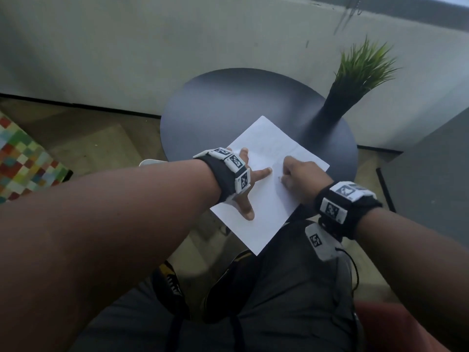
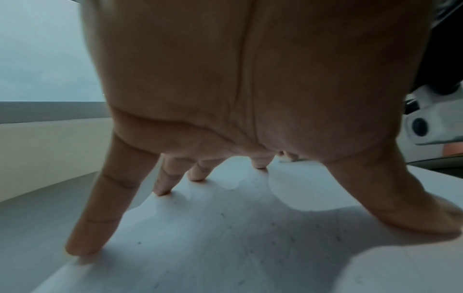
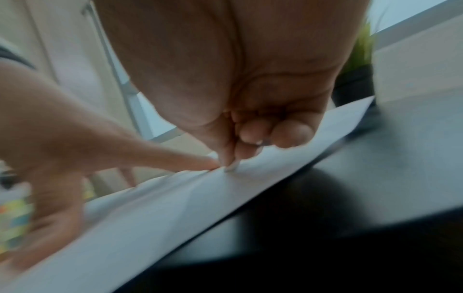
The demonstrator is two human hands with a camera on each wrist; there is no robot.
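On the left, the left hand (image 2: 225,89) is spread wide, its straight fingertips (image 2: 82,243) pressing down on the white sheet of paper (image 1: 269,199). The sheet lies on the round dark table (image 1: 228,102), with its near corner overhanging the edge. The right hand (image 1: 302,179) is clenched and grasps nothing, its thumbnail pressing on the sheet. Further right stands a green grass plant in a black vase (image 1: 332,110).

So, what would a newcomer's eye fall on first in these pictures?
First the white sheet of paper, bright on the dark round table, overhanging its near edge. Then the two hands on it: the left hand holds it down with spread fingers; the right hand, fingers curled, presses its thumb beside the left forefinger. Last, the green plant in a black vase at the table's far right.
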